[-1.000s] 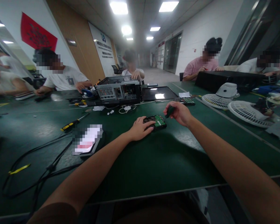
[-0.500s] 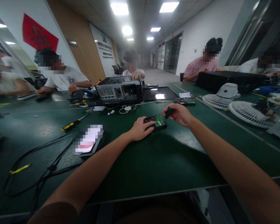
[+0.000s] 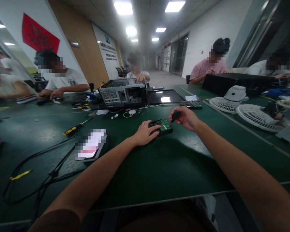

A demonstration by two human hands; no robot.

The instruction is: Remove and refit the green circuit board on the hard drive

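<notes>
A hard drive (image 3: 166, 125) lies flat on the green table, its green circuit board facing up. My left hand (image 3: 147, 132) grips its left end, fingers across the top and pressing it to the table. In my right hand (image 3: 185, 117) is a small screwdriver (image 3: 175, 116) with a dark handle, held in closed fingers. It is tilted, with its tip at the drive's right edge; whether the tip touches a screw is too small to tell.
A yellow-black screwdriver (image 3: 73, 129), a phone (image 3: 93, 145) and black cables (image 3: 54, 173) lie to my left. Ahead stand an opened computer case (image 3: 122, 95) and a dark panel (image 3: 165, 97). Another hard drive (image 3: 194, 105) and white fan parts (image 3: 228, 100) are right. People sit around the table.
My hands, the hard drive and the screwdriver stay almost in place. Across the table at left, a person's hand has moved inward and lower.
</notes>
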